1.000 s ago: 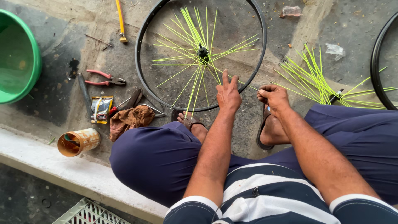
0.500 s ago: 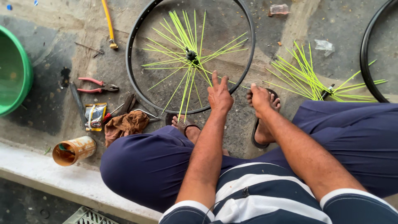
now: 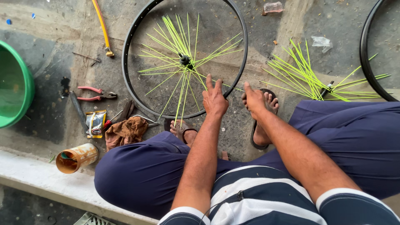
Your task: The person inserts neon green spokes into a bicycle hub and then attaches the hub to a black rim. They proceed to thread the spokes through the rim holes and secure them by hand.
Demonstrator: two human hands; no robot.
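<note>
The bicycle rim (image 3: 129, 50) lies flat on the concrete floor (image 3: 54, 46) just ahead of the seated person's feet, its hub (image 3: 185, 60) near the middle with neon-yellow spokes (image 3: 166, 41) fanning out, most of them loose at the outer end and not reaching the rim. Compared with a second ago, the left hand (image 3: 214, 100) sits at the near right arc of the rim much as before, fingers (image 3: 210, 83) spread and open, tips on or just over a spoke beside the rim; no closed grip is visible. The right hand (image 3: 253, 99) has drawn in from further right and now hovers just beside the left, above the sandalled right foot (image 3: 266, 106); its fingers appear loosely curled, and whether they pinch anything cannot be told. The view itself has shifted, so part of this change is head movement. Judged from this, both hands are now gathered on one spoke position at the rim. A second hub with a loose spoke bundle (image 3: 304, 73) lies well apart to the right, beside another rim (image 3: 366, 62). Containers: a rusty tin can (image 3: 77, 157) lies tipped on its side near the white kerb (image 3: 33, 179), with brownish contents not identifiable; a green basin (image 3: 29, 89) at the left edge shows nothing inside in the visible part. Between them lie red-handled pliers (image 3: 96, 93), a small packet (image 3: 96, 124) and a brown rag (image 3: 125, 131).
</note>
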